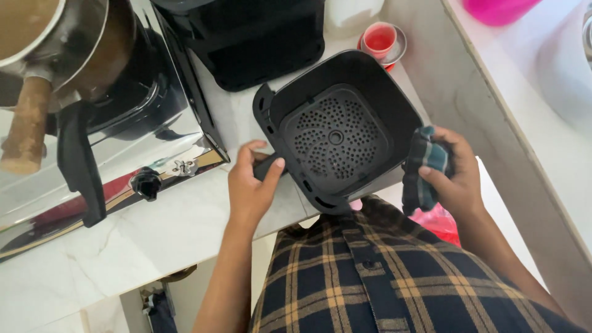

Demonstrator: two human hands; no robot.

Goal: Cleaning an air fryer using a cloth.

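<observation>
A black air fryer basket (370,86) with a perforated plate (336,139) on its floor sits at the edge of the white marble counter (135,240). My left hand (250,185) grips the basket's handle on its left side. Just right of the basket's outer wall, my right hand (453,176) holds a bunched blue and dark checked cloth (422,166). The cloth touches or nearly touches the basket's right side.
The black air fryer body (253,40) stands behind the basket. A steel gas stove (117,154) with a black knob and a metal pot (61,43) fills the left. A red cup on a saucer (380,40) sits at the back. Something pink (496,9) lies at the top right.
</observation>
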